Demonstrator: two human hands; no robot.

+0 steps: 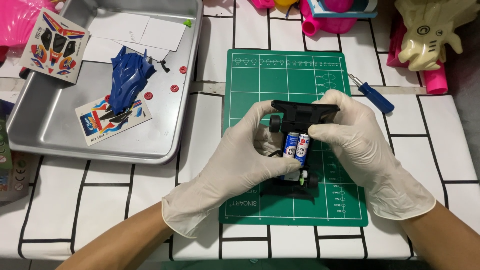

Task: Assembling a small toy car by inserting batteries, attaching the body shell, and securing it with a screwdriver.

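A black toy car chassis (303, 112) with small wheels is held over a green cutting mat (260, 80). Two blue and white batteries (297, 146) sit side by side in its middle. My left hand (235, 165), in a white glove, grips the chassis from the left side. My right hand (357, 145), also gloved, holds it from the right, with the thumb pressing on the right battery. A green gear (303, 176) shows near the lower wheel.
A metal tray (35, 120) at the left holds a blue car body shell (126, 77), sticker sheets (55, 45), white papers and small red parts (174, 88). A blue-handled screwdriver (374, 95) lies right of the mat. Pink and cream toys crowd the far edge.
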